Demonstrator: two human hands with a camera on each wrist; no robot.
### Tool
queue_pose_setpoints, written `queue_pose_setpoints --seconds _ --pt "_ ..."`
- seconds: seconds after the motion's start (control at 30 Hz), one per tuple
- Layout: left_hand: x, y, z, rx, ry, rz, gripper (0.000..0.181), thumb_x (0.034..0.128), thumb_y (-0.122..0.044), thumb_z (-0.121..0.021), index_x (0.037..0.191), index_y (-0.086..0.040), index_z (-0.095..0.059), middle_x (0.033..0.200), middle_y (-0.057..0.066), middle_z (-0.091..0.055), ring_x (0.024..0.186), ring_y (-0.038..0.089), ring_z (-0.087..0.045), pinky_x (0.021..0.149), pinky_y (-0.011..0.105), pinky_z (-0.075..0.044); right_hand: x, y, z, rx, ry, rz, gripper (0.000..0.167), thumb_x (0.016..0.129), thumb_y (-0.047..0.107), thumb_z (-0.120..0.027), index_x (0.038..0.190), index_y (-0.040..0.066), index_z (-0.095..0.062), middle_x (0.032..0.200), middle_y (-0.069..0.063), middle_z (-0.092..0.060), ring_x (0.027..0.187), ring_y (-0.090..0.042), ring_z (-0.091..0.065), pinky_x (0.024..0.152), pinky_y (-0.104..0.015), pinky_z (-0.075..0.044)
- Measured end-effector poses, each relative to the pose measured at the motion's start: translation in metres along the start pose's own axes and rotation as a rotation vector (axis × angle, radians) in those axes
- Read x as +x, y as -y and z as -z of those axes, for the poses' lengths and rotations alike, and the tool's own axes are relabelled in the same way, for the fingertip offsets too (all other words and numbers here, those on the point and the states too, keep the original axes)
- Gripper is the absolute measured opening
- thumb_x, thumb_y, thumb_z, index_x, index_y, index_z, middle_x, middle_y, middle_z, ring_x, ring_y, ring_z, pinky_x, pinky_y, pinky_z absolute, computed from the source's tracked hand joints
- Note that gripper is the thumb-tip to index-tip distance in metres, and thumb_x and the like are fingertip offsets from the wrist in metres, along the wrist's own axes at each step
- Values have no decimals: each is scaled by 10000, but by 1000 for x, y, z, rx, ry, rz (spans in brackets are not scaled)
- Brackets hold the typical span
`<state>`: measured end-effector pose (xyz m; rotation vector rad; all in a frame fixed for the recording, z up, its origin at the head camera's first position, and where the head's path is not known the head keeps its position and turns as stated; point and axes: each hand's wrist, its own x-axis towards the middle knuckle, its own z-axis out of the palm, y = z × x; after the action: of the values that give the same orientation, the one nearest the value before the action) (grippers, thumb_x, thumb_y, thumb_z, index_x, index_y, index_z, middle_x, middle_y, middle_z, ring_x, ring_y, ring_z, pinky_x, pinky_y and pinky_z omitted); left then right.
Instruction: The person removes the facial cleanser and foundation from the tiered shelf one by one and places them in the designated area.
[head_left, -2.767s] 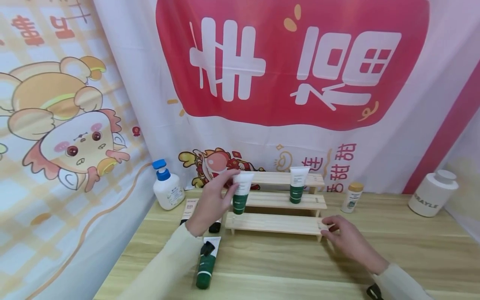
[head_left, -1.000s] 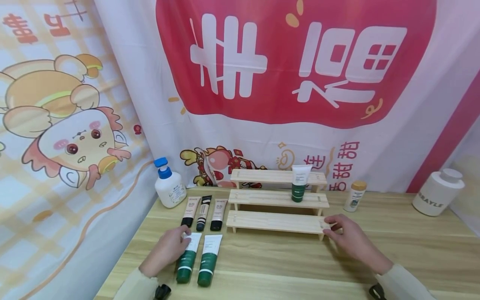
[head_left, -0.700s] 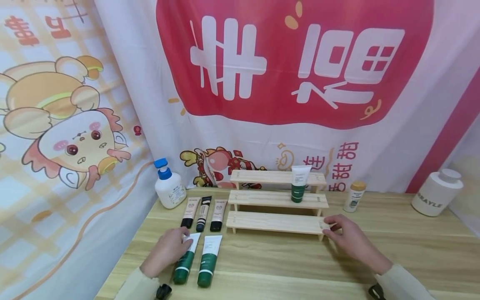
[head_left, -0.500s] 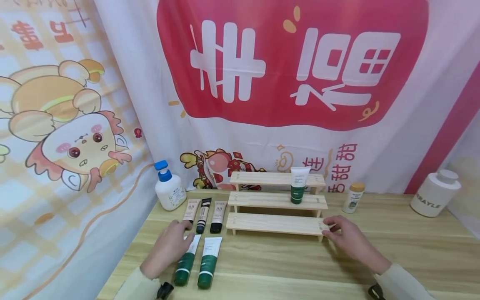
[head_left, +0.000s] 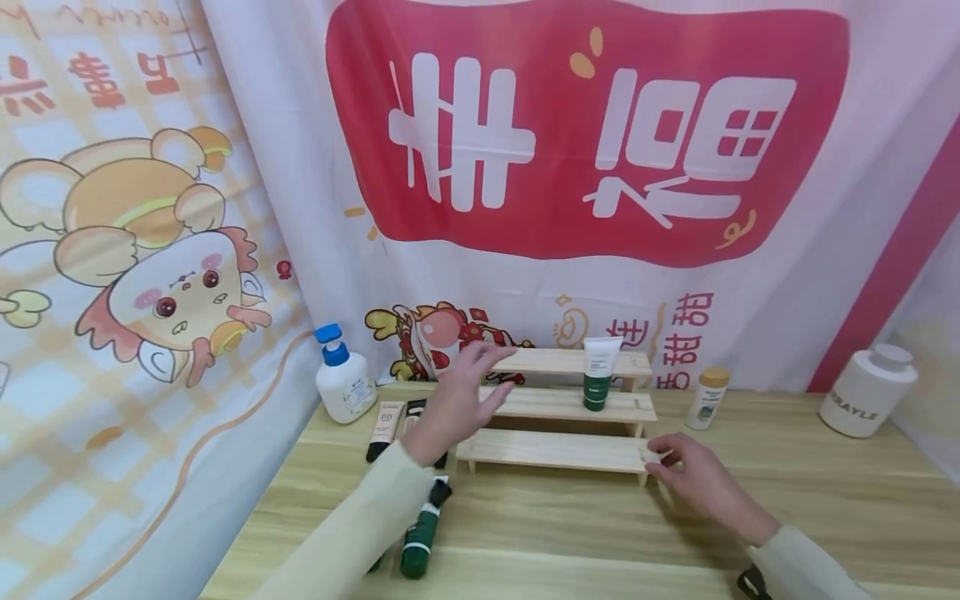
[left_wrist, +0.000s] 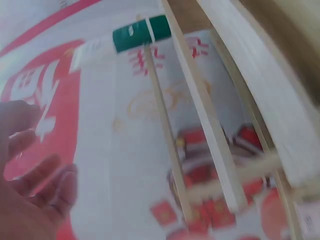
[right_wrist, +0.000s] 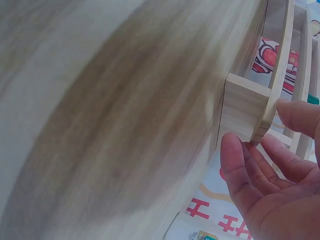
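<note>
My left hand [head_left: 457, 404] hangs in front of the left part of the stepped wooden stand [head_left: 555, 450], fingers apart and holding nothing. In the left wrist view that hand [left_wrist: 37, 180] is likewise bare. A white and green squeeze tube [head_left: 597, 375] stands upright on the middle step, toward the right. My right hand [head_left: 693, 479] grips the right end of the lowest step; in the right wrist view its finger and thumb lie about the board end [right_wrist: 270, 115]. Another green tube [head_left: 422, 537] lies on the table, partly covered by the left forearm. The tube beside it is mostly hidden.
A BB cream tube [head_left: 386, 429] and a dark tube [head_left: 413, 412] lie left of the stand, partly behind my arm. A blue-topped pump bottle [head_left: 345, 383] stands at back left. At right stand a small yellow-capped bottle [head_left: 707, 400] and a white jar [head_left: 867, 396].
Earlier my left hand carried a green tube from the stand to the table and laid it beside the other. Now it has risen, without a tube, back to the stand. The right hand stays put.
</note>
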<state>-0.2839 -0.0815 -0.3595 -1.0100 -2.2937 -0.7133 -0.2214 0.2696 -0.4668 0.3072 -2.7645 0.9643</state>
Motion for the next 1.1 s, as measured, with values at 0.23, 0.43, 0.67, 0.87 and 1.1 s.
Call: queue_pose_setpoints --seconds 0.23,0.43,0.67,0.87,1.1 --pt "42 -19 -36 -11 9 -81 515 887 -262 -672 1363 -184 -491 1294 30 -480 1195 134 -442 977 260 -401 1 1 -1 20 6 11 302 823 79 -717 1071 -56 -611 999 -157 -630 816 -228 -622 705 -363 -530" --pt "57 -35 -57 1 43 -89 572 870 -258 -697 1391 -203 -466 1312 56 -463 1173 146 -451 942 234 -423 1 2 0 15 11 -18 296 824 78 -714 1071 -49 -612 1001 -140 -631 829 -230 -618 714 -370 -527" --pt "64 -44 -75 53 16 -88 561 869 -284 -696 1382 -212 -482 1261 20 -471 1106 119 -470 893 213 -444 0 1 0 16 16 -33 298 828 88 -713 1076 -43 -613 1008 -137 -629 841 -238 -618 726 -385 -526" --pt "66 -41 -88 65 -39 -96 524 878 -275 -679 1367 -200 -504 1262 30 -487 1116 127 -475 940 222 -411 0 -1 0 19 10 -28 301 822 93 -720 1072 -38 -615 1007 -138 -630 836 -225 -618 728 -386 -528" --pt "65 -40 -100 27 -90 -81 480 883 -230 -670 1335 -165 -522 1219 40 -499 1191 184 -469 1014 291 -368 0 -3 -2 14 -7 -6 292 811 73 -726 1059 -39 -618 990 -138 -631 816 -209 -616 715 -387 -532"
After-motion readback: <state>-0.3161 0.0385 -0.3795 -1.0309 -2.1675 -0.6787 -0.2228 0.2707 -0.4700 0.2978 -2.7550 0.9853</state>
